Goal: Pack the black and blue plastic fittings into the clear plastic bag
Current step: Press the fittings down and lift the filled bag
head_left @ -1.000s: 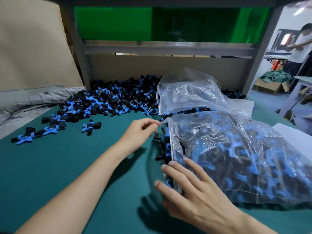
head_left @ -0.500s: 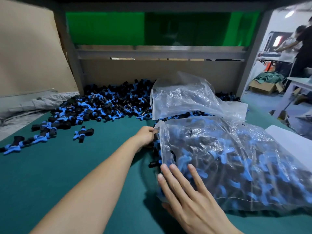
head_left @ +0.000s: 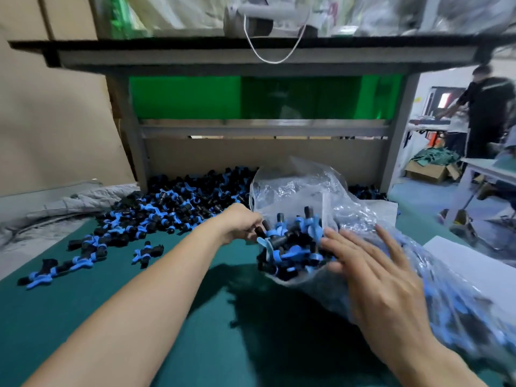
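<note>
Left hand (head_left: 239,224), fingers (head_left: 250,232) curled on the rim, tips up the mouth of a well-filled clear plastic bag (head_left: 304,188) on the green surface (head_left: 134,308), as the flat right hand (head_left: 372,265) steadies its fittings (head_left: 290,245); next, likely, gathering the loose pile (head_left: 173,203) behind.

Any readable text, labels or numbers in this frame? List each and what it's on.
None legible.
Reddish marks on the wrapped goods on the top shelf: too blurred to read.
The yellow note at the far right: too small to read.
The clear bag, fittings and cardboard box: no print visible.
</note>
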The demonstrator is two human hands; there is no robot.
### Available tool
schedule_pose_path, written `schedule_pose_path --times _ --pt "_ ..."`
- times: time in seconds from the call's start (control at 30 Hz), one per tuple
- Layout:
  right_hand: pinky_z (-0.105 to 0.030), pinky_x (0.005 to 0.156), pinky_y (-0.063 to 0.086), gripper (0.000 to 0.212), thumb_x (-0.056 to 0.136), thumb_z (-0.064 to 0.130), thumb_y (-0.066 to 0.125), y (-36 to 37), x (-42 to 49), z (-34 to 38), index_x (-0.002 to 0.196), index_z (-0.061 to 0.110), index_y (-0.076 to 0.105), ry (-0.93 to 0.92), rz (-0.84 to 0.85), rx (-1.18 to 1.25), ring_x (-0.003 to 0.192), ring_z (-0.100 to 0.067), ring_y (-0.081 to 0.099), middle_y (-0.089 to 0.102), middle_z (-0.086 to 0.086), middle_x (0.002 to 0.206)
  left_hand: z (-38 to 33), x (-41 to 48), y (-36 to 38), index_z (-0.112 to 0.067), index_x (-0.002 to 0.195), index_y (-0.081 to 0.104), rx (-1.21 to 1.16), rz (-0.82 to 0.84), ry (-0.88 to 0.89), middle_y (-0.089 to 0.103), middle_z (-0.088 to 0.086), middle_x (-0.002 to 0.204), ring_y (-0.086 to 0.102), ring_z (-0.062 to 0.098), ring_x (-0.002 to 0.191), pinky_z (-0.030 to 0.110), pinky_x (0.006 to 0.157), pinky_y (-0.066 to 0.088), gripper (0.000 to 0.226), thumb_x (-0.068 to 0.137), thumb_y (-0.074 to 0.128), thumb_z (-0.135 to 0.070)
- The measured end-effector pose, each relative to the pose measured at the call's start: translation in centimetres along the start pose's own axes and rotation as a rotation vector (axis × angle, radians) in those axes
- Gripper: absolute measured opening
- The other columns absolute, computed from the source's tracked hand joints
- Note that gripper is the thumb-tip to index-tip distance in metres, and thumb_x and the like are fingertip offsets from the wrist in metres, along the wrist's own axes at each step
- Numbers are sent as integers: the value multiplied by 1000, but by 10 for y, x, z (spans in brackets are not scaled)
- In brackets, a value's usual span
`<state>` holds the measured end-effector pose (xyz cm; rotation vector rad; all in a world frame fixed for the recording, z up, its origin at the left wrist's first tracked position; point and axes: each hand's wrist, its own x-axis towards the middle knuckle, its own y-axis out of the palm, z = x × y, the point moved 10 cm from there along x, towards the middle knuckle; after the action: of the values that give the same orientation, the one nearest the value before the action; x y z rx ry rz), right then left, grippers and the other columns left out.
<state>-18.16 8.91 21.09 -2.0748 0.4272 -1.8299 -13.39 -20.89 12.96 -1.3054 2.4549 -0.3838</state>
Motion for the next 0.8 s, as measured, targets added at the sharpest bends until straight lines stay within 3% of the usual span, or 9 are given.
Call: schedule_pose_path --times 0.17,0.23,0.3,0.4,0.53,0.7,0.8 --pt "-51 102 47 33 98 1 44 -59 57 -57 123 3 66 199 -231 -32 94 -28 71 74 -10 106 -83 -20 -20 2 68 59 -75 -13 122 56 10 52 51 17 44 23 45 47 29 96 53 -4" --pt "-42 86 52 31 102 8 43 -83 81 -80 123 6 66 278 -316 -41 87 -32 70 75 -13 100 -118 -31 -27 0 71 55 -146 -22 173 55 11 54 50 17 45 21 43 46 25 95 49 1" --pt "-34 68 44 32 106 21 40 -108 104 -106 119 10 67 345 -404 -52 77 -34 69 75 -15 93 -149 -40 -36 -4 74 54 -160 -56 216 56 8 53 52 15 41 18 38 42 21 94 50 0" --pt "-29 75 44 32 102 19 40 -138 130 -161 115 14 68 483 -495 22 87 -29 66 74 -13 99 -202 -57 -52 -12 73 55 -66 -145 298 62 -4 48 52 7 37 14 38 31 22 94 52 -14" --pt "-46 90 53 42 90 10 34 -151 142 -226 113 16 68 697 -489 87 96 -29 68 72 -10 104 -275 -89 -72 -16 71 56 -6 -239 417 61 -10 45 52 2 34 8 38 32 21 90 51 -21" --pt "-26 70 47 41 88 9 33 -132 166 -241 103 15 70 670 -467 256 80 -17 63 67 -3 88 -305 -121 -96 -17 70 52 -12 -427 503 55 -6 48 50 4 31 8 36 28 18 87 50 -23" --pt "-27 64 40 30 99 12 40 -92 165 -248 95 15 70 741 -346 324 77 -19 53 59 1 76 -292 -131 -116 -14 70 57 26 -541 491 56 -1 52 54 9 37 14 39 30 21 86 52 -27"
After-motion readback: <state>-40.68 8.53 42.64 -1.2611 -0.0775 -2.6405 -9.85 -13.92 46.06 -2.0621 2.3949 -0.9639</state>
